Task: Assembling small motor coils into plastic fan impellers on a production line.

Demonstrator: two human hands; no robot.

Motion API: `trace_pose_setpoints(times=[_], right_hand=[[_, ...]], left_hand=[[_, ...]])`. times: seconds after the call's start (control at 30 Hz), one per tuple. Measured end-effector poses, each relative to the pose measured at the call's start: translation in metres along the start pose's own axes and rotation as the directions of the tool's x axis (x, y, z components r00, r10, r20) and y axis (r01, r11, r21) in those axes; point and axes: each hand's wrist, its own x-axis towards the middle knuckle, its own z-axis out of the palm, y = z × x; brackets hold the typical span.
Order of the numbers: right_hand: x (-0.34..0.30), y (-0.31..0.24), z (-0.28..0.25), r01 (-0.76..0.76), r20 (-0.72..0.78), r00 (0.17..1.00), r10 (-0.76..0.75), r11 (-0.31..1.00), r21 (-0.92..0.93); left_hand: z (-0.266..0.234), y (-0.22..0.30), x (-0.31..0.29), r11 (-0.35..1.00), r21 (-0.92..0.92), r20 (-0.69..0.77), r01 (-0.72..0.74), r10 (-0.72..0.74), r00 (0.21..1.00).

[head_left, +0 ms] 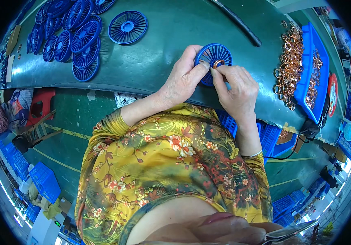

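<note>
My left hand (182, 77) grips the near-left rim of a round blue spoked plastic disc (215, 50), its thumb on the face. At the disc's hub sits a copper-coloured ring (218, 61), pinched between the thumb and fingers of my right hand (238, 85). Whether the ring is seated on the hub or only touching it, I cannot tell. Another blue spoked disc (127, 27) lies flat on the green table to the left. Farther left, several more such discs (86, 36) are heaped and overlapping.
A pile of copper rings (288, 57) lies at the right, against a blue tray (308, 34) with more rings. A dark-handled tool (245, 31) lies beyond my hands. Past the tray is a red round dish (332, 87). Blue crates (268, 138) stand below the table edge.
</note>
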Motion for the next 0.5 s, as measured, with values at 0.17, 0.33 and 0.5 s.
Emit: trace_pose_setpoints(times=[0.17, 0.33, 0.5], right_hand=[[0.0045, 0.0014, -0.0001, -0.043, 0.141, 0.989, 0.041, 0.999, 0.012], [0.0031, 0.0034, -0.0007, -0.026, 0.192, 0.981, 0.026, 1.0, -0.004], [0.0039, 0.0059, -0.0048, -0.039, 0.267, 0.963, 0.035, 0.999, 0.01]], left_hand=[[0.0013, -0.0095, 0.0, 0.991, 0.115, -0.066, -0.062, 0.07, 0.995], [-0.0001, -0.0065, 0.0, 0.976, 0.203, -0.047, -0.073, 0.084, 0.995], [0.0008, -0.0048, -0.0028, 0.944, 0.306, -0.016, -0.126, 0.137, 0.99]])
